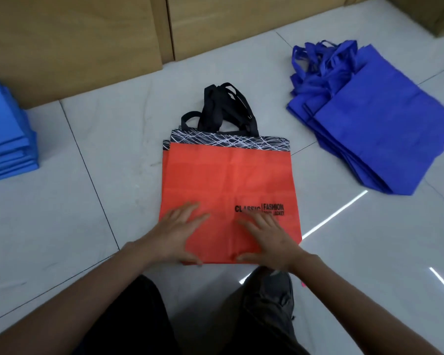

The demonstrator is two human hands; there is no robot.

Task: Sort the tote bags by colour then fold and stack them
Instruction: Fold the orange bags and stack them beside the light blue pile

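On the white tiled floor [92,139] the orange tote bag [228,180] lies flat between a folded light-blue stack [5,139] and an unfolded dark-blue pile [374,129], with left hand [176,233] and right hand [268,239] pressing its lower edge, fingers spread straight.

Bag [228,175] beneath left hand [174,231] and right hand [269,239]: orange-red, with black lettering [273,207] just beyond the right hand. Top band [228,142] is black with white crossing lines, and handles [223,108] are black. Pile [374,139] well right of the right hand: deep blue. Stack [5,139] well left of the left hand: lighter blue. Floor [87,201]: pale grey tile.
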